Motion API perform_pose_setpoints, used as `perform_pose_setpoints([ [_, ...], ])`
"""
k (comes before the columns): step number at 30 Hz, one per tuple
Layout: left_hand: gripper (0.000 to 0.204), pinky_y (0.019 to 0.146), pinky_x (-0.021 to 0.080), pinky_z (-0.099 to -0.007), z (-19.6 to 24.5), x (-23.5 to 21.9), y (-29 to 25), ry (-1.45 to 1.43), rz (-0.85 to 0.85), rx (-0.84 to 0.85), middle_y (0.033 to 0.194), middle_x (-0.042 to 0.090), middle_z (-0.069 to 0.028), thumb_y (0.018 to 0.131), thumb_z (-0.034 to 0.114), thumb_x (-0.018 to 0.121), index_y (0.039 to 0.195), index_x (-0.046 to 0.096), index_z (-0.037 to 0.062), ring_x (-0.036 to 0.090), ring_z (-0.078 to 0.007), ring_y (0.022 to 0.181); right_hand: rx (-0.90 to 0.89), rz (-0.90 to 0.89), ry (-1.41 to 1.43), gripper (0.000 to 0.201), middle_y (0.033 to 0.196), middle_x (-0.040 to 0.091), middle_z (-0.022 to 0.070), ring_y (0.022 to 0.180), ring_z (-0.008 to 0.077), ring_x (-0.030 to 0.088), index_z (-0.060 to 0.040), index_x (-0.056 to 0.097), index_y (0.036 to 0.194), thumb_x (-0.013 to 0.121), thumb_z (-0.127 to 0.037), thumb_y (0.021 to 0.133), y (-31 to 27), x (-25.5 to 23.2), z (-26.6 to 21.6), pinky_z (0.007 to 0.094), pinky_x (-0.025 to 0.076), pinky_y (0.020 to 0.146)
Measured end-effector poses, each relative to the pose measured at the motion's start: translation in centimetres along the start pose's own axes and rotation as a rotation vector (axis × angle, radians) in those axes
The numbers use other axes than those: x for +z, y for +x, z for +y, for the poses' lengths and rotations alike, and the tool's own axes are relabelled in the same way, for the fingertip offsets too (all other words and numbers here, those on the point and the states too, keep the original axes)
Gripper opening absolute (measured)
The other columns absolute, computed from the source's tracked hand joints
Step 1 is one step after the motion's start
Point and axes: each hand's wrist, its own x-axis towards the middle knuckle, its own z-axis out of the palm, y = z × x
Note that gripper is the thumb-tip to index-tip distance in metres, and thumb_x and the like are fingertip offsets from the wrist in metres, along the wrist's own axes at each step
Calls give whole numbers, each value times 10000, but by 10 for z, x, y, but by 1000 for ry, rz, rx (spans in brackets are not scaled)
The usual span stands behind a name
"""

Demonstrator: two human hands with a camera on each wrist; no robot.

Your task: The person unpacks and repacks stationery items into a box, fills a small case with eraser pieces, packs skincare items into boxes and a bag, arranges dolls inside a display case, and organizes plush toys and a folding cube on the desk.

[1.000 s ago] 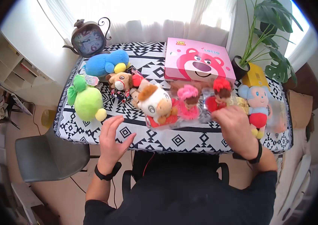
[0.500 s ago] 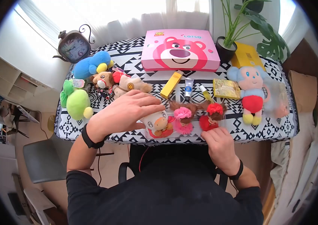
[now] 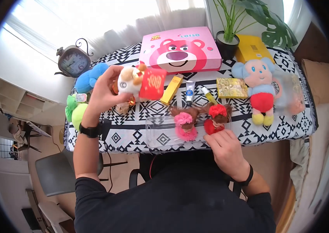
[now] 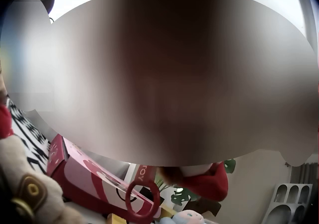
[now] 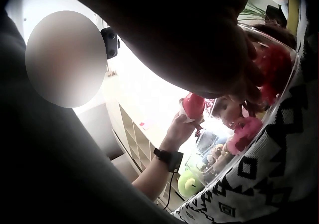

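Left grip (image 3: 103, 93): fingers and thumb pinch 1 cow plush (image 3: 132, 82) with red pouch (image 3: 153, 86), raised above tabletop (image 3: 127, 139). Right grip (image 3: 226, 149): curls on near edge of 1 clear plastic tray (image 3: 156, 134) bearing 2 dolls (image 3: 186, 134). Hazards: plush drops if the pinch slackens; dolls topple if the tray's edge tips

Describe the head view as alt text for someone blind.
A person's left hand holds a white-and-red plush toy over a patterned tablecloth; the right hand is at the edge of a clear tray holding two dolls. Behind sits a pink LOTSO box.
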Motion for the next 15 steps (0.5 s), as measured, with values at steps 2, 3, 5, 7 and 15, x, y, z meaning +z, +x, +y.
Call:
perform_pose_setpoints([
  [2,617,1007,606,-342,-30,13,8,-158,113,-61,1234,798,-66,878,200,983,1400,706,21,748,-140,1124,-3,16,-9,328,1016,707,112,978,315,711,14,754,1220,703,-36,900,-1,2,-1,458,559,988],
  [3,621,986,604,-336,-33,13,8,31,51,-106,1206,802,-61,910,250,992,1417,720,17,752,-141,1106,-4,14,-9,328,1016,707,112,978,315,711,14,754,1220,703,-36,900,-1,1,-1,458,559,988],
  [5,660,981,608,-350,-45,24,12,263,-45,-322,1182,808,-83,899,312,1003,1420,730,11,770,-172,1087,-3,3,-4,348,1029,713,118,988,317,714,18,758,1238,706,-36,898,-1,0,-1,463,560,991],
  [7,701,997,614,-407,-52,30,12,349,-58,-271,1203,807,-134,870,365,1019,1412,742,18,790,-268,1095,-5,5,-17,347,1030,712,118,990,316,714,20,756,1237,700,-33,899,-1,1,-2,466,561,991],
  [15,704,1119,558,-497,34,54,-5,505,-42,368,1432,740,-132,792,255,1024,1405,735,66,700,-367,1325,28,52,135,341,1102,749,121,1058,325,738,-3,767,1228,836,14,895,0,-7,-3,469,575,998],
])
